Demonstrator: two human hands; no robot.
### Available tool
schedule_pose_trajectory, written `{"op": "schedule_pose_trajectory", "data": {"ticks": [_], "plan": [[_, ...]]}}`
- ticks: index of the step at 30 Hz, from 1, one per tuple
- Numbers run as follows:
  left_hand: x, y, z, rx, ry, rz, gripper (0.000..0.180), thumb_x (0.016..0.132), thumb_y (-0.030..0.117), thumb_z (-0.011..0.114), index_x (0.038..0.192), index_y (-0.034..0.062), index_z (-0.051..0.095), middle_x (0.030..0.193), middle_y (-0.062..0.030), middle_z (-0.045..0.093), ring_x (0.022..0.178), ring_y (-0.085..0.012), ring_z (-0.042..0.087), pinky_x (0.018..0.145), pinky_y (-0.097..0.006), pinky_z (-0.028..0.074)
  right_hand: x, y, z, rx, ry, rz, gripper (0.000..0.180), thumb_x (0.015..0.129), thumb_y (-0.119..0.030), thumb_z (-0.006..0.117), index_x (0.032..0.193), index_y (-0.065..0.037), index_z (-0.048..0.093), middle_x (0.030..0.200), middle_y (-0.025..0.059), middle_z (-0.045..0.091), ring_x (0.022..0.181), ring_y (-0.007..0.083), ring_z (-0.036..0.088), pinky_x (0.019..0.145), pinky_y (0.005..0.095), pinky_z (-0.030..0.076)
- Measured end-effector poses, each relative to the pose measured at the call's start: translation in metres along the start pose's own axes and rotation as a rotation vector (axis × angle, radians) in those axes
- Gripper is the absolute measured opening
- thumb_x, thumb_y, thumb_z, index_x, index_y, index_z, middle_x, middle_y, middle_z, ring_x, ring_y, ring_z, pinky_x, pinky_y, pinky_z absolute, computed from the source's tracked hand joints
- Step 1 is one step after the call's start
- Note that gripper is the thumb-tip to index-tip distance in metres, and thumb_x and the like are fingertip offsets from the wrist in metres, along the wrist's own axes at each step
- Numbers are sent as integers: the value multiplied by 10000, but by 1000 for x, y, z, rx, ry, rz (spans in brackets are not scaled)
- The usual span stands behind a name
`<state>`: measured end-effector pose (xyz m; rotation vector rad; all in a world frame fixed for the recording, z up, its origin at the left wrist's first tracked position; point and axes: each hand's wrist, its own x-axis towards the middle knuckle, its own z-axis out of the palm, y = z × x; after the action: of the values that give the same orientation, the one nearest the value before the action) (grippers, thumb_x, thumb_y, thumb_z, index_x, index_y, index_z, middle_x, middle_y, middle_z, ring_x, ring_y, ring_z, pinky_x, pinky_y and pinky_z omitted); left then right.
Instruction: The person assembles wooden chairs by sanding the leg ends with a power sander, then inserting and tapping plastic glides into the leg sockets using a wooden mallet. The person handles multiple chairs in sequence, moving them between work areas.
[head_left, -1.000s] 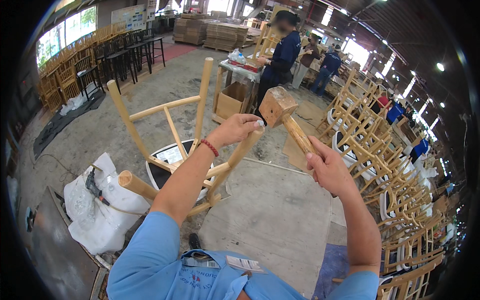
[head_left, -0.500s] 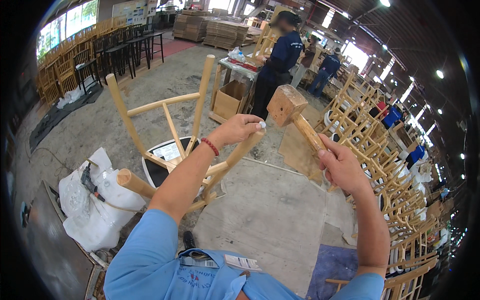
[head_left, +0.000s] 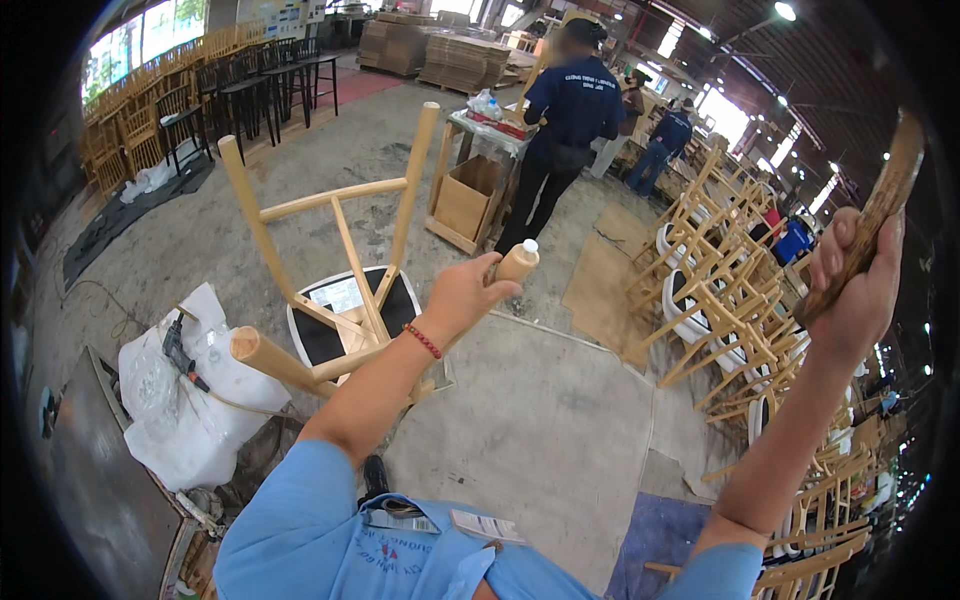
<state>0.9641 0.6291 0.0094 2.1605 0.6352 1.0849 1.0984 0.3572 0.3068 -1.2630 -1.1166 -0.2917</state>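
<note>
An upside-down wooden chair [head_left: 410, 175] stands before me with its legs pointing up. Its dark seat underside [head_left: 310, 335] bears a white label. My left hand [head_left: 462, 300] is wrapped round the near right leg, just below the end. On that leg's tip sits a small white foot cap [head_left: 530, 246], clear of my fingers. High at the right, my right hand [head_left: 858, 285] grips the wooden handle of a mallet [head_left: 897, 170]. The mallet's head is out of view. The near left leg [head_left: 265, 355] shows a bare end.
A power drill [head_left: 182, 350] lies on white foam wrap [head_left: 210, 420] at the left. Piled chairs [head_left: 730, 310] fill the right side. A co-worker in dark blue [head_left: 570, 110] stands by a small worktable [head_left: 485, 130] with a cardboard box [head_left: 468, 190] beneath. Flat cardboard [head_left: 610, 290] covers some floor.
My right hand has swung the mallet up and to the right, taking its head out of view. My left fingers have left the white cap and now hold the leg below it.
</note>
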Motion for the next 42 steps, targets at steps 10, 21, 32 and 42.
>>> {"op": "schedule_pose_trajectory", "data": {"ticks": [10, 21, 32, 42], "plan": [[-6, 8, 0, -3, -47, -82, 471, 843, 383, 718, 1137, 20, 655, 946, -204, 690, 883, -352, 666, 769, -401, 525, -147, 91, -76, -557, -999, 959, 404, 968, -264, 589, 1303, -39, 578, 685, 84, 598, 589, 165, 596, 579, 325, 486], [6, -137, -3, -1257, 151, -967, 102, 978, 136, 492, 923, 51, 507, 715, 5, 484, 554, -84, 461, 388, -202, 349, -203, 237, -5, 151, -184, 1123, 131, 915, -155, 618, 978, -71, 541, 662, -5, 492, 441, 63, 431, 362, 236, 344], [111, -132, 92, -1046, -531, -934, 352, 1046, 359, 436, 1201, 69, 563, 707, 1, 514, 523, -107, 449, 422, -242, 325, -127, 363, 213, 167, -361, 829, 315, 816, -124, 690, 1107, -36, 608, 768, 41, 645, 625, 123, 598, 549, 318, 500], [144, -157, 76, -1111, -523, -973, 294, 1015, 349, 516, 847, 107, 521, 632, 3, 447, 461, -92, 390, 382, -246, 248, -75, 393, 277, -270, -607, 493, 267, 797, -182, 652, 1015, -44, 581, 862, 220, 664, 815, 413, 656, 712, 458, 515]]}}
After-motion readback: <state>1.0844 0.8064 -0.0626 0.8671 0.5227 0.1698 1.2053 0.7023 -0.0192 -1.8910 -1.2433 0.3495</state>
